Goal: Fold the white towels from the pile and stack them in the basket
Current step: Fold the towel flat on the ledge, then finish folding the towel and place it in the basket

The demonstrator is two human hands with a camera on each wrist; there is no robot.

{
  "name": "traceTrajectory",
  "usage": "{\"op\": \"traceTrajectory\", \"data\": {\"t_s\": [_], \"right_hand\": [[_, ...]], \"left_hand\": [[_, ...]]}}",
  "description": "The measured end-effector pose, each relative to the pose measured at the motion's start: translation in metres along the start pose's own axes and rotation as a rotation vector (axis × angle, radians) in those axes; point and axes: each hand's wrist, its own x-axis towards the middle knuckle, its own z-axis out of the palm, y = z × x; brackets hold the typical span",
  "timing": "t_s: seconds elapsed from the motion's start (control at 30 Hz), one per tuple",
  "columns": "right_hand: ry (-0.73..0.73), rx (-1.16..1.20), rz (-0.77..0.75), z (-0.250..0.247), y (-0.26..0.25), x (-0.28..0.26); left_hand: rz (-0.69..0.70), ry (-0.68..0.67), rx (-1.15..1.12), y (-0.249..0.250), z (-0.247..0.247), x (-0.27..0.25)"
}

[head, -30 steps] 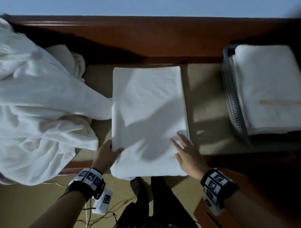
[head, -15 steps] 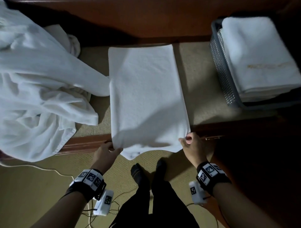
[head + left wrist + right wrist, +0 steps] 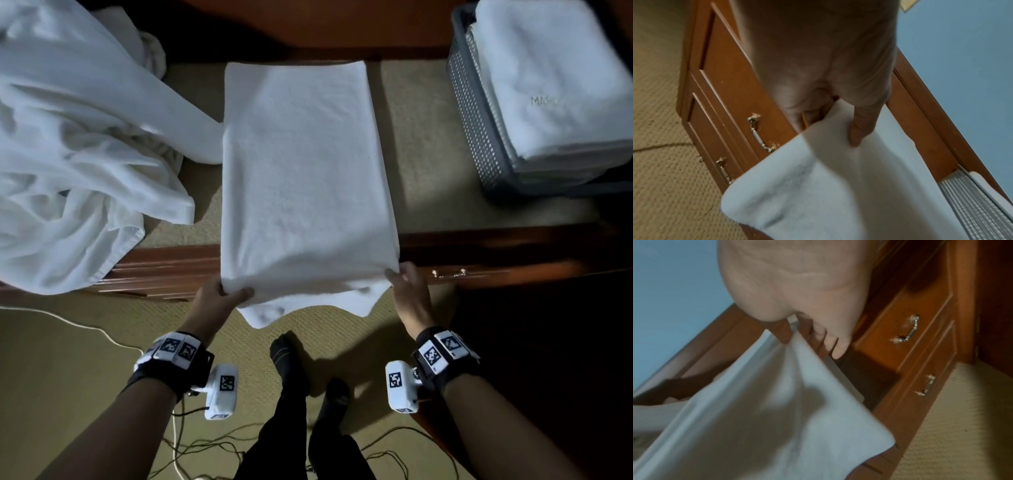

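A half-folded white towel [image 3: 301,171] lies lengthwise on the dresser top, its near end raised off the front edge. My left hand [image 3: 222,294] pinches the near left corner, thumb on top; in the left wrist view the towel [image 3: 838,186] hangs from that hand [image 3: 849,133]. My right hand [image 3: 402,277] pinches the near right corner, seen with the towel [image 3: 766,410] in the right wrist view. A pile of loose white towels [image 3: 75,144] covers the left. The grey basket [image 3: 476,113] at the right holds stacked folded towels [image 3: 548,75].
The wooden dresser [image 3: 479,246] has a raised back rail and drawers with metal handles [image 3: 760,134] below its front edge. Cables [image 3: 85,329] trail on the carpet by my feet [image 3: 287,356].
My right hand went from lying flat on the towel to pinching its near right corner. Both hands have drawn the near end back over the dresser edge and lifted it.
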Motion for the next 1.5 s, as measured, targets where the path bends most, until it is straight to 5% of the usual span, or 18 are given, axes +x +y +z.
{"op": "traceTrajectory", "data": {"t_s": [0.2, 0.43, 0.63, 1.1, 1.3, 1.5], "right_hand": [[0.112, -0.029, -0.228, -0.006, 0.013, -0.016], [0.155, -0.048, -0.13, 0.011, 0.046, 0.014], [-0.119, -0.024, -0.085, 0.016, 0.061, 0.017], [-0.496, 0.126, -0.031, 0.023, 0.092, 0.018], [-0.601, 0.304, 0.09, 0.042, 0.098, -0.008], [-0.597, 0.439, 0.228, 0.017, 0.124, -0.031]], "left_hand": [[0.065, 0.036, -0.034, -0.012, 0.007, -0.014], [0.03, -0.062, 0.205, -0.038, 0.01, -0.01], [-0.008, -0.145, 0.141, -0.049, 0.018, -0.013], [-0.212, -0.256, -0.236, -0.092, 0.043, -0.08], [-0.247, -0.347, -0.346, -0.081, 0.036, -0.101], [-0.28, -0.288, -0.339, -0.095, 0.028, -0.101]]}}
